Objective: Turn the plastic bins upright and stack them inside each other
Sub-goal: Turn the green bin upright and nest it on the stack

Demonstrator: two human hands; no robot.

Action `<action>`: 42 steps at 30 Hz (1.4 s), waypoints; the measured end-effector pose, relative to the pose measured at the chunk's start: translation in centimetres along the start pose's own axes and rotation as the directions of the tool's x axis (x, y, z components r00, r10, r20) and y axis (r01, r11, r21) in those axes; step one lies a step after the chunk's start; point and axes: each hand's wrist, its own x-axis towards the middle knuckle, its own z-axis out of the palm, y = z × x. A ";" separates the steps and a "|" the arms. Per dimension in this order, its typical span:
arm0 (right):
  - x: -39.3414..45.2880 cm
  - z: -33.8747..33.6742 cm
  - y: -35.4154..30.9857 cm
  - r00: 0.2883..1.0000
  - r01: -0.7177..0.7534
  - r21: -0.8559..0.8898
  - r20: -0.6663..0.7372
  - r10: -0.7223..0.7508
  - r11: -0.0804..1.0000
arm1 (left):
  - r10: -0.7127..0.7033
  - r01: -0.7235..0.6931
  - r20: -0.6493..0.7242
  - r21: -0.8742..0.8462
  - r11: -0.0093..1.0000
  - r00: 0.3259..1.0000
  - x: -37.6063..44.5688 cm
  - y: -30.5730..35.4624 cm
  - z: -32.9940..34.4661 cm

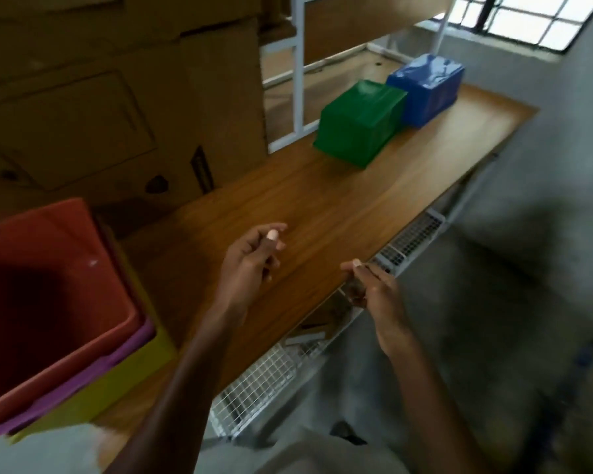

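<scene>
On the wooden table [322, 213], near its left end, a red bin [48, 302] stands upright, nested in a purple bin [131, 350], which sits in a yellow bin [124, 384]. At the far end a green bin [360, 123] lies upside down, and a blue bin [428, 87] lies upside down right behind it, touching it. My left hand [250, 261] hovers over the table's middle, fingers loosely curled, holding nothing. My right hand [374, 292] is at the table's near edge, fingers loosely apart, also empty. Both hands are well short of the green bin.
Large cardboard boxes [117, 97] stand along the table's far side. A white metal frame [298, 73] rises beyond them. A wire mesh shelf [254, 388] runs under the table's near edge. A window [528, 18] is at the upper right, above a grey floor [493, 302].
</scene>
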 end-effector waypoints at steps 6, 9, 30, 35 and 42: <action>6.8 -10.4 0.0 0.996 -0.015 -0.090 -0.092 0.006 0.996 | -0.212 0.210 0.075 0.028 0.977 0.974 7.1 -5.3 10.5; 10.4 -14.1 -0.6 0.992 -0.013 -0.200 -0.128 -0.013 0.980 | -0.287 0.288 0.073 0.008 0.958 0.955 9.2 -7.1 14.5; 47.2 -19.3 -7.3 0.997 -0.053 -0.373 0.025 0.068 0.926 | -0.155 0.207 -0.249 0.196 0.959 0.956 44.1 -6.1 27.7; 52.8 -18.9 -8.5 0.969 -0.173 -0.243 0.133 0.210 0.955 | 0.029 0.090 -0.470 0.230 0.969 0.882 52.7 -2.3 26.3; 58.8 -19.9 -12.0 0.887 -0.179 -0.296 0.364 0.284 0.938 | -0.034 0.292 -0.490 0.459 0.839 0.871 60.4 -2.4 25.4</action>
